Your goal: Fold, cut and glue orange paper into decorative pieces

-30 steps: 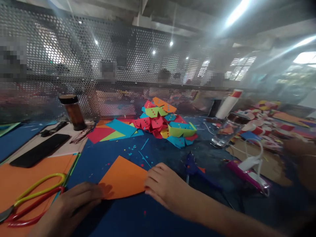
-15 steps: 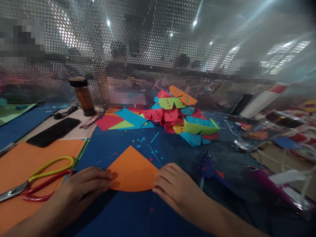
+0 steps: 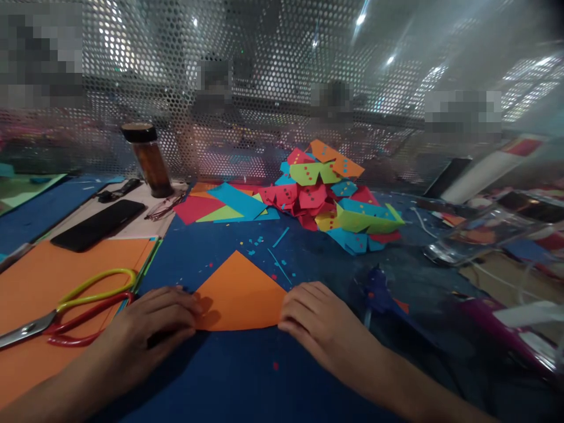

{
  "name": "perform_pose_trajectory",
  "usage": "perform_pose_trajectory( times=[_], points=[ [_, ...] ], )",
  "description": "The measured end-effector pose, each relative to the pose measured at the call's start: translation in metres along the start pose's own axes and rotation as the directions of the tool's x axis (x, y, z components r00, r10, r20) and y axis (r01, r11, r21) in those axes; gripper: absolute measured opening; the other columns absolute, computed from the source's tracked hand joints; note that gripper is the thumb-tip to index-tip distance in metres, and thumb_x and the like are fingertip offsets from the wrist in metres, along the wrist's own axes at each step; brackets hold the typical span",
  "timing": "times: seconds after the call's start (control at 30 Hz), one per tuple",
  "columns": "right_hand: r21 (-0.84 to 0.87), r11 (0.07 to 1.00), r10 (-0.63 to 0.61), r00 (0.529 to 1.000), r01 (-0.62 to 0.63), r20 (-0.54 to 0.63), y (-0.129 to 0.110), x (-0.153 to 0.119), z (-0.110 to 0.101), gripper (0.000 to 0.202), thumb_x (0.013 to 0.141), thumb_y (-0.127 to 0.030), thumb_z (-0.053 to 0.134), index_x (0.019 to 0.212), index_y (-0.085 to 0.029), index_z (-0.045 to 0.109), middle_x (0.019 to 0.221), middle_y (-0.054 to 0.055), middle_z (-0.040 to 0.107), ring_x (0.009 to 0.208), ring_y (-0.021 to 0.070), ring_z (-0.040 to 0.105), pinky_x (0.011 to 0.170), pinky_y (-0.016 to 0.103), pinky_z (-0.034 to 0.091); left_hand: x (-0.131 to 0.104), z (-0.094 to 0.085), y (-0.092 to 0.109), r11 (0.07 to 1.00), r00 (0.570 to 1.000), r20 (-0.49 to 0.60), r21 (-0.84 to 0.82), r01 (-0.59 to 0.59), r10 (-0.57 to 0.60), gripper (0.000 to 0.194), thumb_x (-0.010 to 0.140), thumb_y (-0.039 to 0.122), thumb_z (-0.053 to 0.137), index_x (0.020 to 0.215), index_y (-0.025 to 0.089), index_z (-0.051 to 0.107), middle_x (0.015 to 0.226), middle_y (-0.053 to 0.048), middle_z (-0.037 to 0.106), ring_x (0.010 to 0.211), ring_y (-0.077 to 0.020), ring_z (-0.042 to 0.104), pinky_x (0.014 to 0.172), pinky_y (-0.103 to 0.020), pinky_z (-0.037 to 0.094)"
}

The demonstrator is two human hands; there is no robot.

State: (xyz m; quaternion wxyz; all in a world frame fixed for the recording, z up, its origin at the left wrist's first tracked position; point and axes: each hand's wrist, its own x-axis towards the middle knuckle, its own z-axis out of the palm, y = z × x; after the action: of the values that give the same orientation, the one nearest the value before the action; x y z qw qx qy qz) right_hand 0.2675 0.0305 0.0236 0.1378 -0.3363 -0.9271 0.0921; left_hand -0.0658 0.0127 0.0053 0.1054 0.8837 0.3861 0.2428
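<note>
An orange paper triangle (image 3: pixel 240 296) lies on the dark blue table, its point facing away from me and its long edge towards me. At its left corner, the fingers of my left hand (image 3: pixel 152 323) are closed on the paper. My right hand (image 3: pixel 319 326) pinches the right corner, fingertips pressed together. The scissors (image 3: pixel 55 323), with one yellow and one red handle loop, rest on a stack of orange sheets (image 3: pixel 26 288) beside my left wrist. Small blue and red paper scraps (image 3: pixel 255 242) are scattered beyond the triangle's tip.
Folded, dotted paper pieces (image 3: pixel 317 194) are heaped at the back, beside flat coloured paper (image 3: pixel 238 201). At left are a black phone (image 3: pixel 99 224) and a dark-lidded bottle (image 3: pixel 150 161). A blue glue gun (image 3: pixel 381 294) and a clear container (image 3: pixel 480 235) lie right. A perforated metal screen (image 3: pixel 264 129) stands behind.
The triangle's near edge, which bowed towards me, now looks nearly straight and flatter. Both hands still hold its corners. The whole view has shifted slightly.
</note>
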Motion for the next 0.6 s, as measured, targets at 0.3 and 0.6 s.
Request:
perform_pose_trajectory(
  times=[0.3,0.6],
  points=[
    [0.005,0.999,-0.04,0.998,0.039,0.039,-0.0096,0.0033,-0.0013,0.01,0.101,-0.021,0.049,0.097,-0.019,0.059,0.097,0.002,0.063,0.093,0.0195,0.052,0.086,0.037,0.036,0.0006,0.0009,0.0023,0.996,0.999,0.034,0.081,-0.027,0.024,0.011,0.093,0.029,0.06,0.101,0.029,0.067,0.109,0.001,0.073,0.109,-0.0198,0.067,0.098,-0.04,0.054],
    [0.016,1.0,-0.004,1.0,0.004,-0.011,-0.0089,0.0043,0.0032,0.011,0.1,-0.021,0.051,0.092,-0.019,0.058,0.094,0.002,0.062,0.089,0.0183,0.051,0.084,0.035,0.037,-0.0001,0.0026,0.0089,0.992,1.0,-0.024,0.123,0.001,0.002,0.011,0.093,0.033,0.06,0.101,0.03,0.066,0.107,0.002,0.073,0.108,-0.0199,0.067,0.102,-0.039,0.051]
  ],
)
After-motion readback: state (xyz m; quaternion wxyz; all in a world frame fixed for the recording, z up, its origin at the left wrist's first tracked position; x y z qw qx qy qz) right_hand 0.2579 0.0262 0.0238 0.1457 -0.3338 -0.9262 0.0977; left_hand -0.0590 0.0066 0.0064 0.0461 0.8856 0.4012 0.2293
